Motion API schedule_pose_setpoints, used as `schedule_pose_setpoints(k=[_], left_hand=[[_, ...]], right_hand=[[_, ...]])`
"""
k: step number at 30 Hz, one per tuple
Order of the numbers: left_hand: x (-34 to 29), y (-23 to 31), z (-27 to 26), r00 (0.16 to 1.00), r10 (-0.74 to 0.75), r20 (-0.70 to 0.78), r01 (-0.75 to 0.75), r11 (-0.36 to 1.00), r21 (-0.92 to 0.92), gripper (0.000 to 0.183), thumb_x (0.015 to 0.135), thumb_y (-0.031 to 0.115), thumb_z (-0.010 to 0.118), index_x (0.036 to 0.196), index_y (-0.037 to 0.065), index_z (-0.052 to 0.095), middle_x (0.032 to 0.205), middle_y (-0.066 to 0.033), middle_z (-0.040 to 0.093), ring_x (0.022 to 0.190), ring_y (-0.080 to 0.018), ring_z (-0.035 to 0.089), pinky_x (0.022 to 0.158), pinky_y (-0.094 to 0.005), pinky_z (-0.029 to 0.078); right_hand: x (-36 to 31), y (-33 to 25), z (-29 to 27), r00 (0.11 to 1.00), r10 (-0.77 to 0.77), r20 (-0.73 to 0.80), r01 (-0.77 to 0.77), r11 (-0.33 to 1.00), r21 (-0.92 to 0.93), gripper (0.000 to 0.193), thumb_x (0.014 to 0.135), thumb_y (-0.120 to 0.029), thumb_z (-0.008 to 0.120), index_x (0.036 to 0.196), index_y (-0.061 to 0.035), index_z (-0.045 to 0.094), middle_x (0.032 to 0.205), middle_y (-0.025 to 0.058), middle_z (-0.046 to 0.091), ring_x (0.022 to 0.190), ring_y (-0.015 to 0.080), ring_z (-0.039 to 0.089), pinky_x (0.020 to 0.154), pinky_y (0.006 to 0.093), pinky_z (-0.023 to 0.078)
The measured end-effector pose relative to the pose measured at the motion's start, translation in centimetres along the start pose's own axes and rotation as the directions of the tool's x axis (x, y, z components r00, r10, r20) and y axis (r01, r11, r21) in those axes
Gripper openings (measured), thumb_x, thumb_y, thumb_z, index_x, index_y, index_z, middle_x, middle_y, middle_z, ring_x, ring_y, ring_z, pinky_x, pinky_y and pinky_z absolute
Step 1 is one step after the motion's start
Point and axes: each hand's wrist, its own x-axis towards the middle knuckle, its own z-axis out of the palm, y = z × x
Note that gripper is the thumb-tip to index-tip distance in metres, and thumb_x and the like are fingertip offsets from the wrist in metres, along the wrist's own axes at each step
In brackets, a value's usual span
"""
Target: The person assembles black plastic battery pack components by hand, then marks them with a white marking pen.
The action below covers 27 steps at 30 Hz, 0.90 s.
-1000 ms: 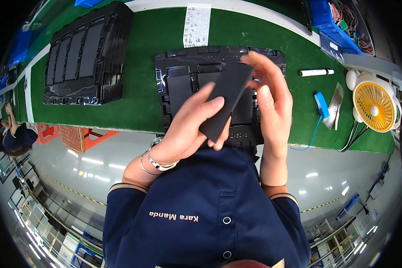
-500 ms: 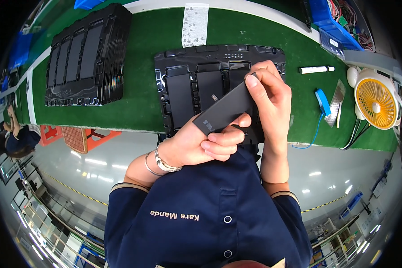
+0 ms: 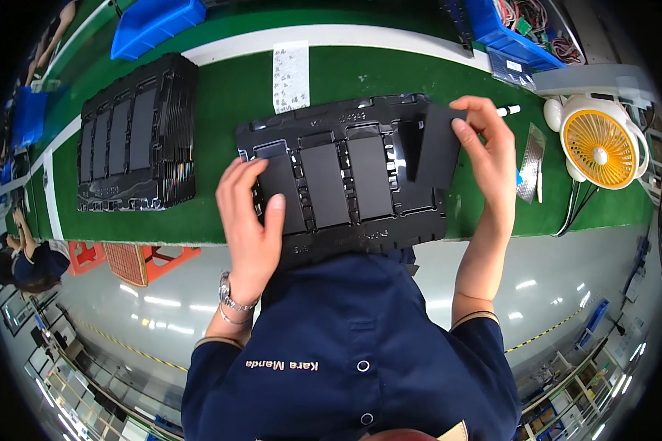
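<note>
A black plastic tray point(image 3: 412, 232) lies in front of me on the green table. Three flat dark grey rectangular panels point(image 3: 326, 184) sit in its compartments. Between thumb and fingertips, my right hand point(image 3: 490, 151) pinches the upper right edge of another dark grey rectangular panel point(image 3: 438, 147). That panel is tilted over the tray's rightmost compartment, partly covering it. At the tray's left side is my left hand point(image 3: 246, 220), thumb and fingers apart, fingertips by the leftmost panel point(image 3: 281, 192); whether they touch it, I cannot tell.
A stack of black trays point(image 3: 136, 140) with grey panels stands left. Blue bins point(image 3: 158, 28) are at the back. On the right are a white marker point(image 3: 508, 111), a silvery sheet point(image 3: 531, 165) and a yellow-and-white fan point(image 3: 600, 156). A paper strip point(image 3: 291, 73) lies behind the tray.
The panel both hands held above the tray is now in my right hand alone, at the tray's right side. My left hand has let go and moved left. The view has shifted.
</note>
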Motion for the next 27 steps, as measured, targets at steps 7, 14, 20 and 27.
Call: schedule_pose_setpoints(k=[7,14,20,27], left_hand=[[-2.8,-2.9,-0.8,0.989,-0.149,0.014,0.14,0.959,0.248,0.054,0.094,0.017,0.055,0.141,-0.003,0.04,0.148,-0.0176,0.037,0.142,-0.0384,0.025,0.115,-0.0483,0.024],[-3.5,-2.3,-0.6,0.991,-0.119,0.068,0.095,0.955,0.281,0.046,0.096,0.015,0.053,0.138,-0.003,0.048,0.15,-0.0163,0.039,0.142,-0.0367,0.028,0.115,-0.0456,0.024],[-1.5,-0.2,-0.3,0.98,-0.2,0.025,0.2,0.957,-0.212,0.058,0.092,0.01,0.058,0.145,-0.003,0.037,0.151,-0.0168,0.037,0.141,-0.0304,0.033,0.115,-0.0395,0.026],[2.5,1.0,-3.3,0.957,-0.261,0.129,0.267,0.606,-0.749,0.064,0.095,0.001,0.052,0.153,0.003,0.024,0.147,-0.0116,0.043,0.127,-0.0168,0.048,0.107,-0.0305,0.037]], right_hand=[[-1.5,0.7,1.9,0.993,-0.08,0.081,0.094,0.978,-0.188,0.015,0.085,-0.004,0.065,0.1,-0.0039,0.066,0.087,0.0066,0.058,0.089,0.0242,0.057,0.076,0.0351,0.046],[-5.1,1.6,1.9,0.996,-0.004,-0.094,-0.045,0.858,-0.511,0.011,0.089,-0.01,0.062,0.087,0.0009,0.061,0.079,0.0161,0.061,0.072,0.037,0.061,0.065,0.0442,0.05],[-5.9,0.3,3.1,0.98,-0.03,-0.198,-0.077,0.856,-0.511,0.013,0.092,-0.009,0.058,0.088,0.0034,0.061,0.082,0.018,0.064,0.075,0.0365,0.063,0.069,0.0447,0.05],[-4.6,1.3,2.4,0.985,0.065,-0.162,-0.101,0.969,-0.224,0.018,0.094,-0.011,0.058,0.102,0.0045,0.064,0.092,0.0183,0.068,0.08,0.0295,0.067,0.074,0.0368,0.051]])
